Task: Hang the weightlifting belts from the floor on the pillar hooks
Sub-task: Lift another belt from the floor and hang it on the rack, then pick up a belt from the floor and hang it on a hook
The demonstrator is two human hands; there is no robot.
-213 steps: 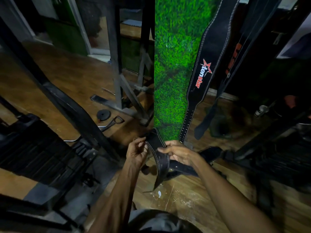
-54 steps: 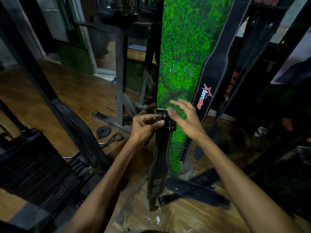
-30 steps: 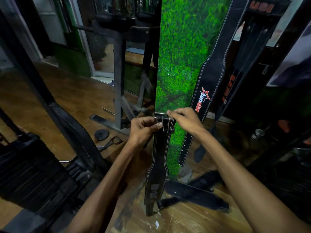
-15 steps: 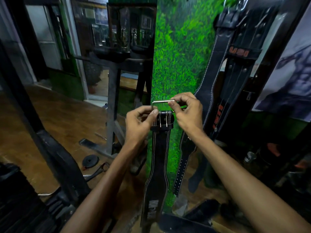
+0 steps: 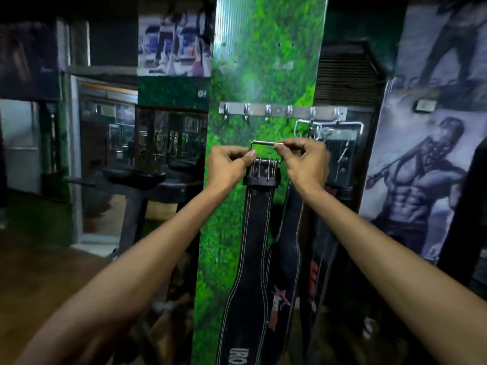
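A black belt (image 5: 257, 233) hangs lengthwise down the green pillar (image 5: 245, 61), buckle (image 5: 264, 151) uppermost; both hands pinch it, the left hand (image 5: 229, 164) and right hand (image 5: 305, 162) level, directly beneath the hook rail (image 5: 282, 111) (free hooks on its left side).

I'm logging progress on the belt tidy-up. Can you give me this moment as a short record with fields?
held item: black leather weightlifting belt with white stitching, hanging down
left hand: grips the belt's top end
right hand: pinches the belt's silver wire buckle loop
target: silver metal hook rail on green grass-print pillar, above the loop
already hung: two black belts on the right hooks
status: not yet hooked
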